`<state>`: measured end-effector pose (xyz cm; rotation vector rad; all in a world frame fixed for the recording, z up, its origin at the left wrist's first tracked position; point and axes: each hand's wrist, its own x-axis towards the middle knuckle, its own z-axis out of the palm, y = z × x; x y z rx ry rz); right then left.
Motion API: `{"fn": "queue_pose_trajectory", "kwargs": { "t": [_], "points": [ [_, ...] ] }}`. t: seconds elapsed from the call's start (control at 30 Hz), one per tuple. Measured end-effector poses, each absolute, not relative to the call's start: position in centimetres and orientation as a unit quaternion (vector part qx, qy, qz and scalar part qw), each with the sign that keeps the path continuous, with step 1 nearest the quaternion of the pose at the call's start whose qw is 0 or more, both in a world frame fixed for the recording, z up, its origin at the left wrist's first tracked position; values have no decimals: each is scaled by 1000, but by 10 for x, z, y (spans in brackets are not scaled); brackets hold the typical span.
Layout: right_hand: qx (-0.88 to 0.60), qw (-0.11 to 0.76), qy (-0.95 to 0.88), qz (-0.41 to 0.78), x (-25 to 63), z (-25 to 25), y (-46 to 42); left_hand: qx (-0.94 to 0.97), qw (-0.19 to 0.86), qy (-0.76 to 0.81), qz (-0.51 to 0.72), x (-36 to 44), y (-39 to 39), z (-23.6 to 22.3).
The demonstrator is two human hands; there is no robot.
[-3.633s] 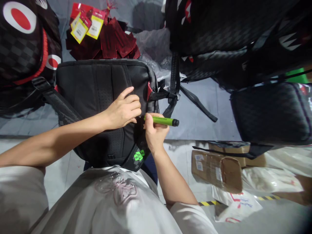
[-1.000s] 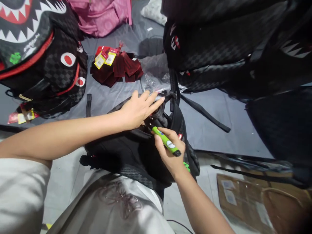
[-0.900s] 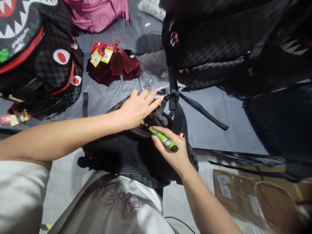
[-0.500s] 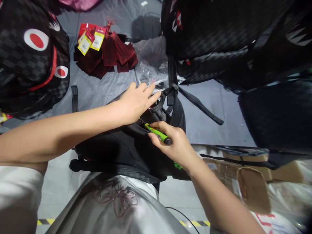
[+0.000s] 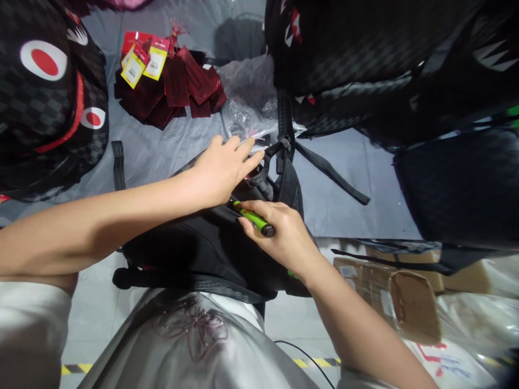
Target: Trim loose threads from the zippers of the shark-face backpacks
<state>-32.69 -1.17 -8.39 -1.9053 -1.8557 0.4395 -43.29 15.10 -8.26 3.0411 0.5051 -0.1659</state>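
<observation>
Black fabric backpack [image 5: 227, 248] lies against the front of a pale grey satin-like shirt [image 5: 182, 340], at the near edge of a grey-covered table [image 5: 348, 216]. The right hand [image 5: 279, 229] grips a slim green pen [image 5: 252, 218] with a black end, its far tip hard to make out beside the left hand [image 5: 223, 170], which rests palm down on the backpack's upper side, fingers spread and slightly bent. Brown cardboard boxes [image 5: 416, 308] sit low at right, beyond the table edge. Past the hands, a crumpled clear plastic bag [image 5: 251, 102] lies beside a pile of dark red flat pieces [image 5: 162, 100] with yellow-and-white tags [image 5: 156, 62]. A black checkered bag with red-and-white eyes [image 5: 44, 97] stands at left; black checkered bags [image 5: 357, 59] crowd the right.
</observation>
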Motion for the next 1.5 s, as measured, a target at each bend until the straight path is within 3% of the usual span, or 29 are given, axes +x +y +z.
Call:
{"fn": "queue_pose_trajectory", "kwargs": {
  "t": [0.47, 1.13, 1.5],
  "points": [
    [-710, 230, -659, 90, -336, -89, -15, 984, 19, 173, -33, -435, 150, -88],
    [-723, 246, -632, 132, -339, -89, -15, 985, 6, 165, -40, -436, 148, -84],
    [-754, 209, -613, 107, -346, -86, -15, 983, 29, 178, -43, -436, 147, -81]
  ]
}}
